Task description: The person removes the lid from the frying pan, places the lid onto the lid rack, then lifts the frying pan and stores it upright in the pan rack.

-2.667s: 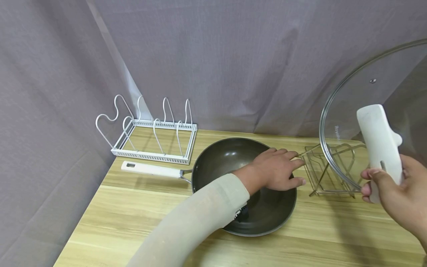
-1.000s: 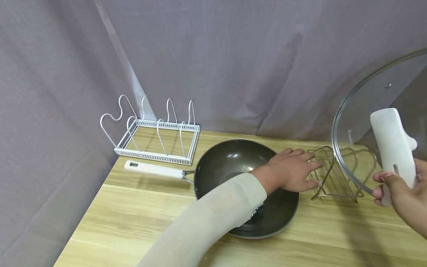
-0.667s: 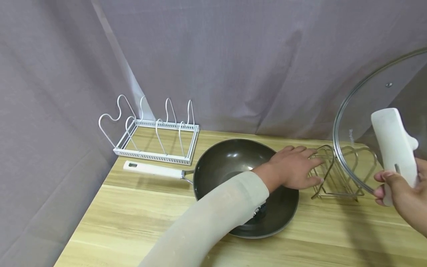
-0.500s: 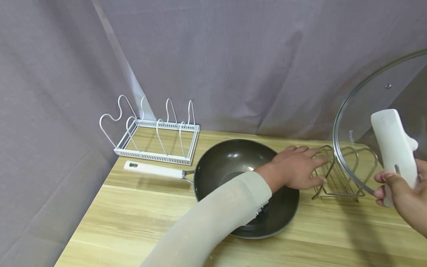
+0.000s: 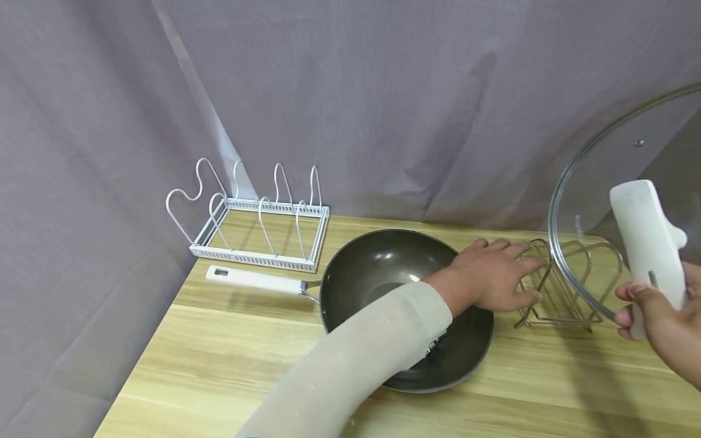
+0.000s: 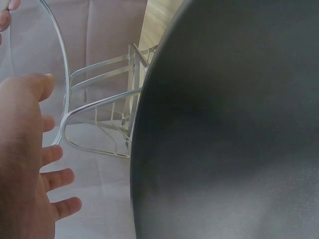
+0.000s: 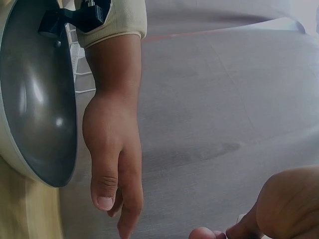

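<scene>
My right hand [image 5: 665, 310] grips the white handle [image 5: 646, 243] of a glass lid [image 5: 602, 182], thumb toward me. The lid stands tilted nearly upright, its metal rim in front of a wire rack [image 5: 564, 316]. My left hand [image 5: 495, 277] reaches across a dark frying pan [image 5: 378, 267] with fingers spread, close to the rack's left side. In the left wrist view, the fingers of my left hand [image 6: 25, 149] hold nothing, and the rack [image 6: 107, 107] is beside them. Whether they touch the rack or lid I cannot tell.
A white wire rack [image 5: 274, 261] with upright loops stands at the back left. The pan's white handle [image 5: 254, 280] points left in front of it. Grey cloth [image 5: 383, 109] hangs behind the wooden table [image 5: 230, 347].
My left hand has moved right, from the pan's far rim to the wire rack. My right hand has shifted right and slightly down with the lid. The pan stays in place.
</scene>
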Demonstrator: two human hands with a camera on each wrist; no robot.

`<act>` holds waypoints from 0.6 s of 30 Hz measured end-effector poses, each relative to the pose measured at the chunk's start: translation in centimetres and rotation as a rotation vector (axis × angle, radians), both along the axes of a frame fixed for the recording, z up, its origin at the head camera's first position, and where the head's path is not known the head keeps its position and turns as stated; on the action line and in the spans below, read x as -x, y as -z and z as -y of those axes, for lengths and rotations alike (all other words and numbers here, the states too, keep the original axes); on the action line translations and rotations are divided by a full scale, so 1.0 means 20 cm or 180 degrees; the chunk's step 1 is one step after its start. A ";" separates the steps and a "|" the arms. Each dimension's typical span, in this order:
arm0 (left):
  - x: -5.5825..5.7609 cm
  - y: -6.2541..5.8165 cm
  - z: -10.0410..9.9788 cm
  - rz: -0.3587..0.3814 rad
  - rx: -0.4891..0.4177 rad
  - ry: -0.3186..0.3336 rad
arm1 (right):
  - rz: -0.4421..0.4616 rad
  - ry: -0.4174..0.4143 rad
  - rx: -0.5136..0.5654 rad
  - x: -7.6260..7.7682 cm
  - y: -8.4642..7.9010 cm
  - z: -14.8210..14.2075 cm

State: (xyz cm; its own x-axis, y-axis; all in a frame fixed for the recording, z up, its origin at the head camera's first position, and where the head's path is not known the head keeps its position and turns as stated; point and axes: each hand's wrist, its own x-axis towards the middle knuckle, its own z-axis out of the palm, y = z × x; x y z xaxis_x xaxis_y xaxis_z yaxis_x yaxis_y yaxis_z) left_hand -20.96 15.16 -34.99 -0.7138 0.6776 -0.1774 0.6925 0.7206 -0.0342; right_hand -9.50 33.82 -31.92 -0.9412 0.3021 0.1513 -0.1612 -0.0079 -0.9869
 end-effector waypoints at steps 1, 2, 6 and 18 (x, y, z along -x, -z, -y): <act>0.00 0.00 0.00 -0.0013 0.0005 0.0000 | -0.0007 0.0003 -0.0008 0.00 0.00 0.00; 0.00 -0.01 0.00 -0.0024 0.0010 -0.0001 | -0.0002 0.0009 -0.0014 0.00 -0.01 0.01; 0.01 -0.01 -0.01 -0.0081 0.0045 0.0040 | 0.0095 0.0059 -0.0020 -0.01 -0.03 0.03; 0.02 -0.02 -0.04 -0.0103 0.0133 0.0030 | 0.0012 0.0019 -0.0153 -0.01 -0.02 0.01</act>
